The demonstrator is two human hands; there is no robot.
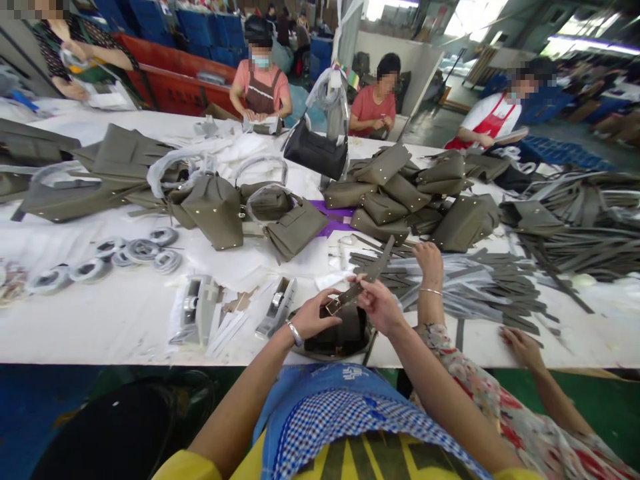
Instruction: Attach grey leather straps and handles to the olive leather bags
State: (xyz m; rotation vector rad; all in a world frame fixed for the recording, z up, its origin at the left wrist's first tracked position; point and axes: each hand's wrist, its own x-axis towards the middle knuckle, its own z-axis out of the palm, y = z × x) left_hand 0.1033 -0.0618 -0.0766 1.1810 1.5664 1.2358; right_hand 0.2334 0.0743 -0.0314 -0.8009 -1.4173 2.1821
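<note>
An olive-brown strap (364, 283) with a metal buckle is stretched diagonally between my two hands, above a dark olive bag (337, 333) at the table's front edge. My left hand (317, 315), with a silver bracelet at the wrist, pinches the strap at its buckle end. Farther along, the fingers of my right hand (377, 303) close on the same strap, whose free end points up and away. Left of the bag stands a grey tape dispenser (277, 307).
Another tape dispenser (197, 310) and several rolls (143, 251) lie to the left. Piled olive bags (395, 190) and a black bag (317, 148) stand beyond. At right, a co-worker's hand (429, 261) reaches over loose straps (480, 283); their other hand (523, 347) is at the edge.
</note>
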